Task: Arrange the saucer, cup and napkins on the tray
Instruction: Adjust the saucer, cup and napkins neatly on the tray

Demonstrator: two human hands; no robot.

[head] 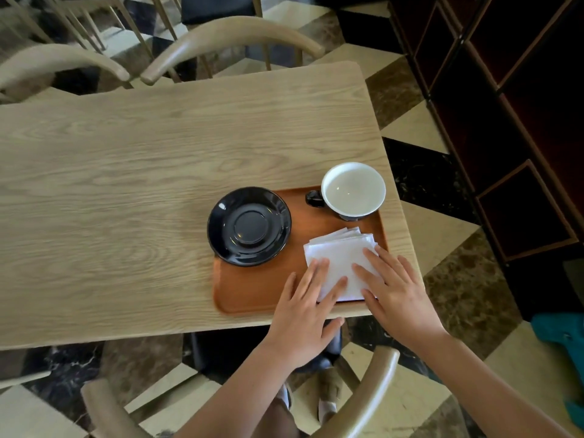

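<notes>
- Pale wooden table point(126, 172) carries our tray point(252, 295) at its near right corner.
- Napkins point(339, 257) lie on the tray's near right; our left hand point(303, 311) and right hand point(395, 295) press them, fingers flat and spread, gripping nothing.
- Saucer point(249, 226) overhangs the left rim; cup point(353, 189) stands at the back right.
- Squaring napkins looks like our step; next, probably cup onto saucer.

A light wooden table point(158, 191) serves as the reference. Two curved-back wooden chairs point(230, 36) stand at its far edge. One chair point(373, 390) stands at its near edge. Checkered marble floor point(420, 175) lies to its right. Dark shelving point(505, 121) stands beyond that floor.
</notes>
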